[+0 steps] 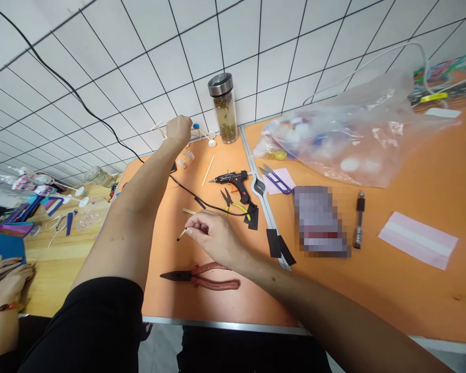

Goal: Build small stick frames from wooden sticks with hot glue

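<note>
My right hand pinches a short thin wooden stick with a dark tip, above the orange table. My left hand reaches to the back by the tiled wall, fingers curled and mostly hidden; what they hold, if anything, cannot be seen. Around it are thin sticks, a blue cap, a white round piece and a small clear container. Red-handled long-nose pliers lie below my right hand. Beyond it lie small yellow-handled pliers and a black glue gun.
A glass tea bottle stands against the wall. Purple thread snips, a phone, a pen and a plastic bag of parts lie to the right. A black cable crosses the table. Another person's hands rest at far left.
</note>
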Available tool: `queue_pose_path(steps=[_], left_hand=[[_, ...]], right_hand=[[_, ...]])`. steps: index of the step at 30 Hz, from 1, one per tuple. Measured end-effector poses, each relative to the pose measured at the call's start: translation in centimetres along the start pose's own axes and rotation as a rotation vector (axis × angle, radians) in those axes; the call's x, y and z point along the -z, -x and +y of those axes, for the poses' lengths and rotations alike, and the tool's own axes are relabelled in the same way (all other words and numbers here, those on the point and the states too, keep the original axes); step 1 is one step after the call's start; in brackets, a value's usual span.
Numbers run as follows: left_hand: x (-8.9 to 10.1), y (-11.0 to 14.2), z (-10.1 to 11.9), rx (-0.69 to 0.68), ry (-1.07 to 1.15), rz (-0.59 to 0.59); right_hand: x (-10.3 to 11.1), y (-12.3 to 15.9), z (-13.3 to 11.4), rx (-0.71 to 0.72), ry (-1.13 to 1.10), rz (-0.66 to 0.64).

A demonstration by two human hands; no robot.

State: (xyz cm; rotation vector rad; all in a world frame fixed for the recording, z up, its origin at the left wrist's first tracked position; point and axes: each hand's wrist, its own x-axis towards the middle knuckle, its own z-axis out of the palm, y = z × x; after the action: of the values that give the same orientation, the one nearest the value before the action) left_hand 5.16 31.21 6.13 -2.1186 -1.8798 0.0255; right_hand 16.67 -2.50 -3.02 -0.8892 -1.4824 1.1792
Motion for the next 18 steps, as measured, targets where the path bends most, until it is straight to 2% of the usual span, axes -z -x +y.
queue_pose_path(steps=[5, 18], left_hand=[[0.0, 0.1, 0.0, -0.033, -0.015, 0.017], [1.1, 0.6, 0.3, -0.055, -0.005, -0.044]], right_hand=[[0.0, 0.0, 0.1, 0.007, 0.016, -0.001], [0.1, 0.0, -0.2, -0.008, 0.018, 0.000]])
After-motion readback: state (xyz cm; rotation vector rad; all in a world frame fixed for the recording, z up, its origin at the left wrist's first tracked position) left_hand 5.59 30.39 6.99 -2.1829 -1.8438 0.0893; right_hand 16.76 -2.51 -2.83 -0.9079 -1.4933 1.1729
